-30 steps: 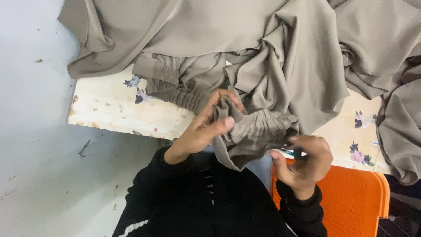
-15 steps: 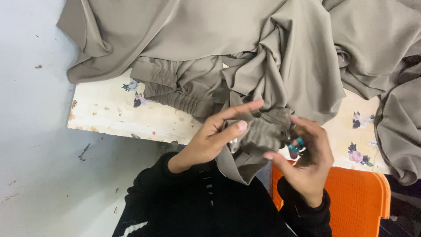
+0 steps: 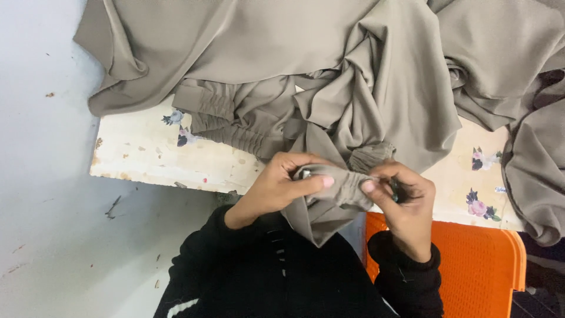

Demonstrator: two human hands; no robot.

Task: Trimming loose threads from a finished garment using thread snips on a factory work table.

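A gathered, elastic-looking edge of taupe fabric [image 3: 335,185] is pinched between both hands just off the near edge of the worktop [image 3: 147,156], above the person's lap. The left hand [image 3: 282,185] is closed on the fabric from the left, with the thumb laid along the top of the gathered band and the fingers curled under it. The right hand [image 3: 406,197] is closed on the same band from the right, thumb tip pressed against the cloth close to the left thumb; a small dark object [image 3: 395,191] is tucked between its fingers, too hidden to be identified. From the held band, a folded point of the fabric is seen hanging down between the wrists onto the black sleeves [image 3: 406,277]. The rest of the cloth is spread and bunched in heavy folds over the far part of the worktop, with another gathered cuff [image 3: 203,106] lying at the left and a fold draped over the right end. The worktop surface is pale, worn and printed with small flowers [image 3: 478,206]. An orange plastic chair [image 3: 471,259] is seen below the right hand, and a grey floor [image 3: 47,176] lies to the left
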